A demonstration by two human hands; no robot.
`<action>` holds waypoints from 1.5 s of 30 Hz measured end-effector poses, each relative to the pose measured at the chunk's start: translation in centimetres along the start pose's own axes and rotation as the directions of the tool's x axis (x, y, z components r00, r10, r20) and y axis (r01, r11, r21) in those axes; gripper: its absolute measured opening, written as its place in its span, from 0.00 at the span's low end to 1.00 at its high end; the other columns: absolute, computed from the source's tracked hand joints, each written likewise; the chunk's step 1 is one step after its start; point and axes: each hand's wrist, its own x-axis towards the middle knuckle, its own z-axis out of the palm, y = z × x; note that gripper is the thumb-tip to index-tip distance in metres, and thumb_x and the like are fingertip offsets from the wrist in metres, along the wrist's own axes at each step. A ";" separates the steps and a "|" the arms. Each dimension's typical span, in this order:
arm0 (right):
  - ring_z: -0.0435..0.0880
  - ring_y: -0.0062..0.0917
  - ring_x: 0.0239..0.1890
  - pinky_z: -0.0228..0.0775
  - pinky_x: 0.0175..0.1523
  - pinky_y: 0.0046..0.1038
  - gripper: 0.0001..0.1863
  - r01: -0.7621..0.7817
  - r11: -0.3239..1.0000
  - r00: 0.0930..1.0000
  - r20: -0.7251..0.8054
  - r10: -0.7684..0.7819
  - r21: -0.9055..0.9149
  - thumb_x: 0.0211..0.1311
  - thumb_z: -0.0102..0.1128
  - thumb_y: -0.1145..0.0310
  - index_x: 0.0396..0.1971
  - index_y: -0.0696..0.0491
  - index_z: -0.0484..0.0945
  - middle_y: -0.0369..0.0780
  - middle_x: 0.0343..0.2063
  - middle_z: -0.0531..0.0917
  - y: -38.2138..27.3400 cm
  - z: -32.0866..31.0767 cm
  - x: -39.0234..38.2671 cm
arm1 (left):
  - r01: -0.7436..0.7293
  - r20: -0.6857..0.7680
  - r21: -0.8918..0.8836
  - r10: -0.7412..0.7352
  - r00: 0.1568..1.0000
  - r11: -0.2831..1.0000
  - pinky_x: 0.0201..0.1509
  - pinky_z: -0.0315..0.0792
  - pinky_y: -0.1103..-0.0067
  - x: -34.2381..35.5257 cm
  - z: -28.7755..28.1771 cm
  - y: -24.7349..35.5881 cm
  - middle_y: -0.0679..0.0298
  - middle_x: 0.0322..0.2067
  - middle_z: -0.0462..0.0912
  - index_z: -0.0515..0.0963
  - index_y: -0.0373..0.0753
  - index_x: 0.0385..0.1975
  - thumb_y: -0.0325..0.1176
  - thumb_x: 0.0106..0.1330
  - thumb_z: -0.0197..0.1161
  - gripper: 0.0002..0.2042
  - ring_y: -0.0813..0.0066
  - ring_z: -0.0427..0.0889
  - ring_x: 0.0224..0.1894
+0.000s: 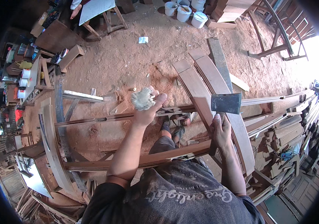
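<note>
Mallet-like tool in one hand, pale clump in the other, over a long timber frame

Nearest, beyond the dark shirt (189,190), the near rail (159,159) crosses in front of the person. The right fingers (225,128) are wrapped around the handle of a mallet-like tool (226,103), its dark, blocky head raised over two broad boards: the left board (196,86) and the right board (216,76). These lie side by side across the frame; whether they are fastened cannot be told. If they are loose, a knock or a leaning forearm could slide them askew. A glancing blow or a slack grip could dent a board's face.

The left fingers (161,98) grasp a pale, ragged clump (143,99) above the far rail (124,116); its material is unclear. Should it crumble, bits could drop onto the rail and lodge in its grooves. The person's feet (177,133) show between the rails, so a dropped tool could strike them. Shavings and offcuts on the floor (122,71) could spoil their footing.

Farther off at the left, white tubs (25,73) stand among clutter, their contents too small to make out. At the far edge, near a trestle with a white surface (96,10), is a group of white buckets (183,15). One has a stick-like thing across its mouth and something brownish inside; the one in front shows a whitish top, either lid or contents.
</note>
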 end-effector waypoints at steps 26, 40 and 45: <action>0.86 0.42 0.32 0.78 0.40 0.36 0.10 0.817 0.577 0.528 0.409 -0.744 -0.007 0.65 0.65 0.66 0.41 0.56 0.83 0.46 0.36 0.87 -18.7 3.3 -2.0 | -0.316 0.192 0.809 0.285 0.939 0.496 0.45 0.71 0.61 -4.1 -4.2 -10.3 0.57 0.42 0.79 0.76 0.39 0.48 0.43 0.70 0.60 0.15 0.56 0.77 0.46; 0.83 0.53 0.33 0.73 0.38 0.48 0.28 0.762 0.622 0.620 0.485 -0.617 -0.183 0.73 0.48 0.43 0.43 0.59 0.73 0.55 0.26 0.81 -20.0 3.4 -4.9 | -0.572 0.575 0.803 0.465 0.673 -0.165 0.57 0.71 0.55 -2.5 -5.5 -11.9 0.48 0.48 0.80 0.78 0.36 0.46 0.34 0.68 0.57 0.12 0.45 0.78 0.51; 0.83 0.52 0.30 0.72 0.35 0.50 0.30 0.717 0.528 0.672 0.652 -0.351 -0.455 0.72 0.49 0.41 0.39 0.59 0.73 0.53 0.22 0.80 -13.5 4.3 -1.9 | -0.102 0.088 0.465 0.069 0.994 0.879 0.59 0.69 0.61 -1.3 -9.2 -16.7 0.52 0.52 0.80 0.74 0.36 0.51 0.39 0.69 0.57 0.16 0.51 0.76 0.56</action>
